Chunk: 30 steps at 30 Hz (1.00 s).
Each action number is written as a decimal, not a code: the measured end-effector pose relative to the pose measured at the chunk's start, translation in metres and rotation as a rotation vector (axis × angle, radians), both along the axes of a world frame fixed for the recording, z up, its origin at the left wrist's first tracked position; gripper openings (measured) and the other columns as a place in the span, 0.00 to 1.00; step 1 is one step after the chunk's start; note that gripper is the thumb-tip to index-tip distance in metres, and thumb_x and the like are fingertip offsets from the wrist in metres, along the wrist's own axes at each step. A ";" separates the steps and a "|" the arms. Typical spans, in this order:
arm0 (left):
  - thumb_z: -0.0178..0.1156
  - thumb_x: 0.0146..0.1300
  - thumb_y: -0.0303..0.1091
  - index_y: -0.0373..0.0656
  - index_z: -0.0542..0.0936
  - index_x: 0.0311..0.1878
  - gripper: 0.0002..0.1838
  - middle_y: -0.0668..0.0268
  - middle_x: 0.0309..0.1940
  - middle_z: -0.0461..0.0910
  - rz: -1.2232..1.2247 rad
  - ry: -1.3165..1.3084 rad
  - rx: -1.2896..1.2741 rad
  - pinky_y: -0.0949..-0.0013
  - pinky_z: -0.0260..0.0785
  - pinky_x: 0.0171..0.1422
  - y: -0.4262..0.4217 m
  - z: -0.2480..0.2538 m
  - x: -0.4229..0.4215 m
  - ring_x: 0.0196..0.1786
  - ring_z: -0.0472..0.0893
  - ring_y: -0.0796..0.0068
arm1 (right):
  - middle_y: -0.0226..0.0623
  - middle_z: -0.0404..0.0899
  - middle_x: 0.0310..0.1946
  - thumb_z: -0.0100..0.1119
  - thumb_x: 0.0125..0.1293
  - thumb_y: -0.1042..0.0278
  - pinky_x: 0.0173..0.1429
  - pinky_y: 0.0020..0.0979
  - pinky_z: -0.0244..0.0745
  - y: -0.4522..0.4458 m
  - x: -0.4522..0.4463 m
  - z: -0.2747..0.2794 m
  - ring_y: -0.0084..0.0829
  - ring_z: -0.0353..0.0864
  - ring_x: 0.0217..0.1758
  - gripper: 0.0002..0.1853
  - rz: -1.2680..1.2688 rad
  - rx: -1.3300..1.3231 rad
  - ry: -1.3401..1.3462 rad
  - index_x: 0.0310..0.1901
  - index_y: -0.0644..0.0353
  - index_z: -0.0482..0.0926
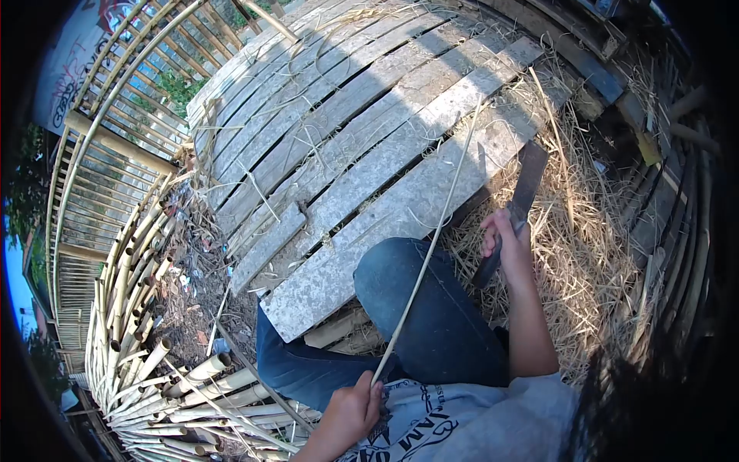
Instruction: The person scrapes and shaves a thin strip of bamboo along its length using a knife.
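Note:
My left hand (pixel 350 412) is closed round the lower end of a long, thin bamboo strip (pixel 426 269), close to my shirt. The strip slants up and away over my knee and across the wooden planks. In my right hand (pixel 508 242) is a machete (pixel 528 181), its fingers wrapped round the dark handle. The broad blade points up and away, over the shavings to the right of the strip. Blade and strip are apart.
A platform of weathered planks (pixel 362 208) lies in front of me, strewn with thin slivers. Bamboo shavings (pixel 593 285) are heaped on the right. Several cut bamboo poles (pixel 208 366) are stacked on the left, beside a bamboo fence (pixel 115 169). A short board (pixel 268 248) rests on the planks.

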<state>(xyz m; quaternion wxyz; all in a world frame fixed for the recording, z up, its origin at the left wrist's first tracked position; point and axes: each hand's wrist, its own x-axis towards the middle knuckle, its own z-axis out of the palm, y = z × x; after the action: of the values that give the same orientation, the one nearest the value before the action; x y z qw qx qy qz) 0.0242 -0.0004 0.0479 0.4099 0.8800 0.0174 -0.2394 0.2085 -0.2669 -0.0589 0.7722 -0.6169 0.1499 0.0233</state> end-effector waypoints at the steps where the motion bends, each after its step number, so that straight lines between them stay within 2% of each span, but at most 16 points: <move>1: 0.50 0.69 0.33 0.37 0.69 0.38 0.08 0.47 0.14 0.69 -0.003 0.038 -0.016 0.51 0.60 0.23 0.001 0.001 0.003 0.20 0.72 0.40 | 0.28 0.69 0.16 0.56 0.67 0.53 0.22 0.21 0.65 0.013 -0.003 0.009 0.18 0.68 0.16 0.19 0.015 0.068 -0.048 0.36 0.66 0.77; 2: 0.50 0.69 0.33 0.37 0.69 0.38 0.08 0.47 0.14 0.69 -0.013 0.037 -0.008 0.51 0.60 0.23 0.003 0.002 0.008 0.20 0.72 0.40 | 0.28 0.70 0.18 0.55 0.68 0.53 0.23 0.21 0.65 0.025 -0.004 0.019 0.18 0.68 0.17 0.20 0.027 0.135 -0.100 0.40 0.68 0.78; 3: 0.51 0.69 0.34 0.36 0.68 0.38 0.09 0.47 0.14 0.69 -0.048 0.094 -0.011 0.51 0.61 0.25 0.007 0.002 0.013 0.20 0.72 0.41 | 0.28 0.71 0.19 0.58 0.66 0.58 0.23 0.20 0.65 0.028 -0.001 0.026 0.18 0.69 0.18 0.19 0.040 0.186 -0.116 0.45 0.69 0.78; 4: 0.51 0.69 0.34 0.36 0.68 0.38 0.10 0.47 0.14 0.69 -0.077 0.146 -0.016 0.51 0.61 0.26 0.011 0.001 0.017 0.21 0.72 0.41 | 0.28 0.71 0.19 0.58 0.66 0.58 0.23 0.20 0.65 0.031 0.001 0.034 0.18 0.69 0.18 0.19 0.037 0.188 -0.126 0.45 0.69 0.78; 6: 0.52 0.69 0.35 0.36 0.68 0.38 0.11 0.47 0.15 0.71 -0.156 0.099 0.031 0.50 0.63 0.26 0.029 -0.005 0.026 0.22 0.74 0.42 | 0.28 0.72 0.21 0.62 0.63 0.65 0.23 0.21 0.65 0.037 0.009 0.049 0.18 0.70 0.19 0.17 0.082 0.094 -0.099 0.48 0.69 0.78; 7: 0.53 0.68 0.36 0.36 0.68 0.37 0.11 0.48 0.16 0.72 -0.230 0.068 0.076 0.50 0.65 0.26 0.037 -0.004 0.027 0.24 0.76 0.43 | 0.29 0.73 0.21 0.64 0.60 0.70 0.22 0.21 0.64 0.039 0.014 0.054 0.19 0.70 0.19 0.13 0.078 0.174 -0.051 0.44 0.67 0.78; 10: 0.51 0.68 0.33 0.37 0.70 0.41 0.08 0.49 0.22 0.75 -0.185 -0.109 0.120 0.55 0.66 0.32 0.054 0.014 0.041 0.29 0.76 0.44 | 0.30 0.69 0.18 0.62 0.60 0.71 0.21 0.23 0.64 0.053 0.021 0.076 0.22 0.68 0.15 0.10 0.012 0.183 -0.104 0.41 0.62 0.74; 11: 0.51 0.68 0.33 0.37 0.70 0.41 0.08 0.49 0.22 0.75 -0.160 -0.124 0.117 0.55 0.66 0.32 0.052 0.030 0.048 0.29 0.76 0.44 | 0.30 0.69 0.18 0.62 0.60 0.71 0.22 0.25 0.65 0.057 0.023 0.085 0.24 0.68 0.16 0.08 -0.009 0.203 -0.131 0.37 0.60 0.72; 12: 0.55 0.66 0.37 0.38 0.70 0.46 0.13 0.48 0.28 0.76 -0.099 -0.389 0.222 0.53 0.68 0.40 0.047 0.057 0.055 0.36 0.77 0.45 | 0.30 0.69 0.18 0.62 0.60 0.71 0.22 0.25 0.65 0.060 0.025 0.093 0.24 0.68 0.16 0.08 0.017 0.199 -0.143 0.37 0.60 0.72; 15: 0.56 0.66 0.38 0.38 0.70 0.46 0.14 0.49 0.30 0.76 -0.021 -0.885 0.214 0.52 0.66 0.42 0.032 0.131 0.054 0.38 0.77 0.45 | 0.32 0.68 0.21 0.62 0.61 0.72 0.27 0.28 0.67 0.069 0.032 0.105 0.25 0.68 0.20 0.08 -0.081 0.333 -0.231 0.39 0.60 0.72; 17: 0.56 0.65 0.39 0.39 0.70 0.46 0.14 0.49 0.31 0.76 -0.128 -1.030 0.154 0.52 0.66 0.44 0.023 0.155 0.046 0.39 0.76 0.45 | 0.32 0.69 0.20 0.62 0.61 0.73 0.26 0.27 0.67 0.080 0.039 0.109 0.25 0.69 0.19 0.07 -0.083 0.302 -0.271 0.38 0.61 0.73; 20: 0.57 0.65 0.40 0.39 0.70 0.47 0.15 0.50 0.33 0.75 -0.266 -1.063 0.087 0.51 0.64 0.46 0.010 0.159 0.042 0.41 0.76 0.46 | 0.32 0.71 0.20 0.62 0.61 0.73 0.25 0.26 0.66 0.095 0.040 0.111 0.24 0.70 0.19 0.06 -0.070 0.237 -0.307 0.37 0.62 0.74; 22: 0.57 0.64 0.40 0.40 0.70 0.47 0.16 0.50 0.34 0.75 -0.310 -1.067 0.031 0.50 0.63 0.47 0.003 0.155 0.042 0.42 0.75 0.46 | 0.32 0.71 0.21 0.61 0.62 0.72 0.25 0.25 0.66 0.106 0.037 0.114 0.24 0.70 0.19 0.06 -0.103 0.312 -0.322 0.37 0.62 0.74; 30: 0.58 0.63 0.43 0.42 0.70 0.49 0.18 0.51 0.38 0.74 -0.318 -1.062 -0.200 0.47 0.60 0.52 -0.013 0.134 0.036 0.46 0.74 0.46 | 0.32 0.68 0.22 0.62 0.62 0.70 0.27 0.27 0.65 0.122 0.034 0.146 0.23 0.67 0.20 0.08 -0.036 0.401 -0.334 0.37 0.62 0.73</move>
<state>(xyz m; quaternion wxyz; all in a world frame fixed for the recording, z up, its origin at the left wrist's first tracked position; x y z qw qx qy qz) 0.0604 -0.0132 0.1819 0.4025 0.8284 -0.3468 0.1771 0.2423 -0.1448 0.0872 0.8933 -0.4443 0.0236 -0.0632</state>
